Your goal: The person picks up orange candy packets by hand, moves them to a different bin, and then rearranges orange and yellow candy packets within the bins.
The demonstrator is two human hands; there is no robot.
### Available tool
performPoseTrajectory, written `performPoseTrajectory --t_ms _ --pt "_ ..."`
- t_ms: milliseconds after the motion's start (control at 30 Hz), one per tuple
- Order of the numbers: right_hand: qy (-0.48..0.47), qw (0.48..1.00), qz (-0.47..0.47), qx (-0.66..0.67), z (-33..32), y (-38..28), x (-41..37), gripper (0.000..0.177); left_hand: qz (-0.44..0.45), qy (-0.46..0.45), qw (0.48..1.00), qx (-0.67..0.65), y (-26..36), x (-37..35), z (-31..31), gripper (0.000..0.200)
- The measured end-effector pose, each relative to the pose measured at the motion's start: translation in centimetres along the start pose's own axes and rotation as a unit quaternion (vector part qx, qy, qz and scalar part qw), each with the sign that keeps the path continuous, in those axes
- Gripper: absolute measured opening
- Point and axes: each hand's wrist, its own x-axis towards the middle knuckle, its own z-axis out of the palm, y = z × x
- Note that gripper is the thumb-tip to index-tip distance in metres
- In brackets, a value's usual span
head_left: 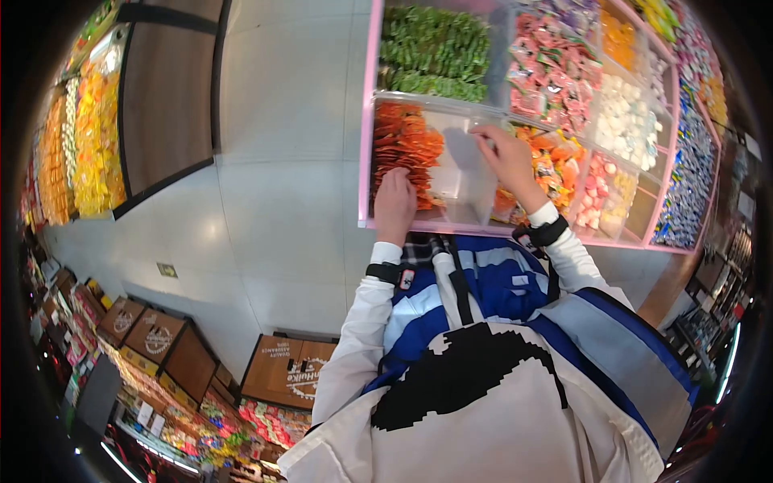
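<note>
My left hand (pixel 396 206) is closed at the near end of a row of orange packets (pixel 409 133), its curled fingers against them. These packets stand packed on edge along the left side of a clear-walled compartment (pixel 460 165), whose pale bottom shows to their right. My right hand (pixel 513 165) hovers over the right part of that compartment, fingers slightly bent and apart, with nothing visible in them. Beneath my right wrist lie orange-and-yellow packets (pixel 555 161) in the neighbouring compartment. Green packets (pixel 435 52) stand in rows in the compartment beyond.
The pink-edged display bin (pixel 367 161) also holds pink packets (pixel 551 76), white wrapped sweets (pixel 624 121) and blue packets (pixel 688 173). Another display with yellow packets (pixel 97 137) stands far left across the tiled floor (pixel 282 145). Brown boxes (pixel 286 366) stand at lower left.
</note>
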Motion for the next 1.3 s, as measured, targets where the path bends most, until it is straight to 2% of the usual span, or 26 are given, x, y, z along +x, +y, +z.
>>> performPoseTrajectory --t_ms 67,100,167,300,367,400,467,533,600,767,867,967,1033,1067,1133,1167,1233,1267,1300 --pt "0.014 0.987 0.139 -0.08 -2.8 2.4 -2.4 0.015 0.012 -0.015 1.0 -0.008 0.1 0.0 -0.1 0.018" --pt "0.025 0.986 0.141 -0.08 -3.7 4.1 -3.7 0.015 0.023 -0.014 1.0 -0.008 0.2 -0.1 -0.2 0.018" --pt "0.013 0.969 0.163 -0.186 -4.7 7.7 -6.1 0.017 0.021 -0.028 0.999 -0.008 0.6 0.1 -0.4 0.014" --pt "0.09 0.968 0.174 -0.16 -5.1 9.7 -8.7 0.023 0.033 -0.035 0.999 0.012 0.7 -0.1 -0.4 0.012" --pt "-0.018 0.978 0.179 -0.103 -4.9 9.4 -8.9 0.027 0.053 -0.045 0.997 0.028 0.6 -0.3 -0.3 0.014" --pt "-0.012 0.98 0.173 -0.098 -4.6 9.1 -8.9 0.027 0.057 -0.04 0.997 0.036 0.5 -0.3 -0.2 0.014" --pt "-0.06 0.979 0.079 -0.178 -3.4 8.7 -9.1 0.04 0.047 -0.066 0.994 0.071 0.4 -0.4 0.0 0.014" --pt "-0.072 0.977 0.059 -0.191 -1.4 10.5 -8.8 0.044 0.05 -0.061 0.992 0.099 0.4 -0.4 0.2 0.014" --pt "-0.059 0.976 0.065 -0.198 -0.8 10.1 -8.9 0.04 0.023 -0.081 0.988 0.129 0.6 -0.7 0.1 0.014" --pt "-0.031 0.975 0.054 -0.213 -1.2 10.5 -9.6 0.029 0.038 -0.079 0.985 0.151 0.3 -1.5 0.5 0.02" --pt "-0.035 0.972 0.049 -0.227 -1.8 10.2 -10.1 0.021 0.012 -0.077 0.986 0.145 0.3 -2.1 0.3 0.023" --pt "-0.039 0.963 0.001 -0.266 -1.4 10.8 -10.1 0.017 -0.002 -0.069 0.988 0.138 0.1 -2.1 0.4 0.023" --pt "-0.052 0.957 -0.085 -0.274 -0.6 11.5 -10.4 0.02 0.002 -0.082 0.987 0.136 -0.2 -2.3 0.4 0.025" --pt "-0.053 0.956 -0.085 -0.275 -1.1 11.1 -10.4 0.02 0.002 -0.082 0.987 0.135 -0.2 -2.4 0.5 0.025" --pt "-0.145 0.956 -0.005 -0.256 -3.3 8.8 -10.0 0.025 0.022 -0.061 0.993 0.103 -0.5 -2.1 0.3 0.022" --pt "-0.144 0.956 -0.008 -0.257 -3.9 8.7 -9.9 0.025 0.021 -0.058 0.993 0.103 -0.7 -1.9 0.0 0.022" --pt "-0.043 0.977 0.089 -0.188 -5.3 9.3 -10.2 0.031 0.042 -0.036 0.998 0.036 -1.2 -1.3 -0.8 0.018" --pt "-0.043 0.976 0.09 -0.192 -6.3 9.0 -10.3 0.031 0.043 -0.036 0.998 0.032 -1.5 -0.8 -1.1 0.018" --pt "0.019 0.982 0.118 -0.147 -7.3 8.6 -10.6 0.035 0.017 -0.034 0.999 -0.006 -1.9 -0.3 -1.5 0.015"
